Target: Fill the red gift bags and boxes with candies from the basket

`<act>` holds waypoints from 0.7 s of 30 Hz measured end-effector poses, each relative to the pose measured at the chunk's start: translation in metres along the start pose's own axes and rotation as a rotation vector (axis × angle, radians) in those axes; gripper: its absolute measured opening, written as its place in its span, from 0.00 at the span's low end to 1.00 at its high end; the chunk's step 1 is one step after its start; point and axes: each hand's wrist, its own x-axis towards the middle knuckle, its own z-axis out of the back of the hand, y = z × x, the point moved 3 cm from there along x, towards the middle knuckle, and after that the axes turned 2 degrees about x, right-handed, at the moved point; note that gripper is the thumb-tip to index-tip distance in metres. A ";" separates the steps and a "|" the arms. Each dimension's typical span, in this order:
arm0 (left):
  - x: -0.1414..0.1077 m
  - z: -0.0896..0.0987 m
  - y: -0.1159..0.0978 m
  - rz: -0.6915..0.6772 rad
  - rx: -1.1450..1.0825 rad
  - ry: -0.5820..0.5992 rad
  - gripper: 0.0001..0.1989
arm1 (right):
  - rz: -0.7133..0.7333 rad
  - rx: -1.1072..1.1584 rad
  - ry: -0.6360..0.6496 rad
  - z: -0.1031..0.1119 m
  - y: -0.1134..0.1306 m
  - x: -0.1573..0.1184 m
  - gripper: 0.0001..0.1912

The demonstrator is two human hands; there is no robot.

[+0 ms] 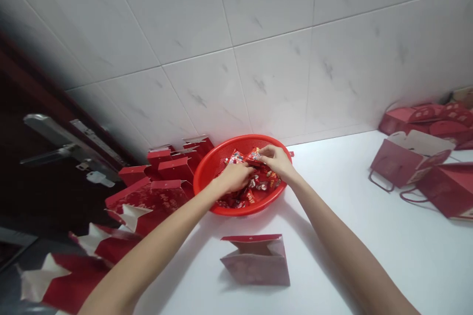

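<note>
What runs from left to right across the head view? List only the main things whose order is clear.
Door handle, keys, red basket with wrapped packets in it, open box with a cord handle.

Left of my view: one dark door [22, 83], metal handle [50, 154], keys [99, 178] (just beneath). Top: marbled wall tiles [273, 0].

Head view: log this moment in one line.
left hand: among packets in red basket; right hand: at red packet; open box: on white table
</note>
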 end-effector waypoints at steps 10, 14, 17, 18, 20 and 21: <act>-0.053 0.001 0.036 0.209 -0.128 0.371 0.22 | -0.016 -0.031 0.015 0.000 -0.001 -0.001 0.05; -0.048 -0.012 0.027 0.252 -0.083 0.367 0.28 | -0.004 -0.027 0.027 0.000 0.001 -0.001 0.04; -0.034 -0.021 0.027 0.231 -0.120 0.295 0.26 | 0.010 -0.020 0.044 0.000 0.004 -0.002 0.03; -0.030 -0.023 0.029 0.214 -0.161 0.269 0.24 | 0.015 -0.017 0.049 0.000 0.004 -0.003 0.03; -0.024 -0.026 0.035 0.189 -0.270 0.203 0.17 | 0.023 -0.013 0.058 0.000 0.006 -0.004 0.03; -0.022 -0.027 0.038 0.183 -0.319 0.164 0.13 | 0.025 -0.012 0.063 0.000 0.006 -0.004 0.03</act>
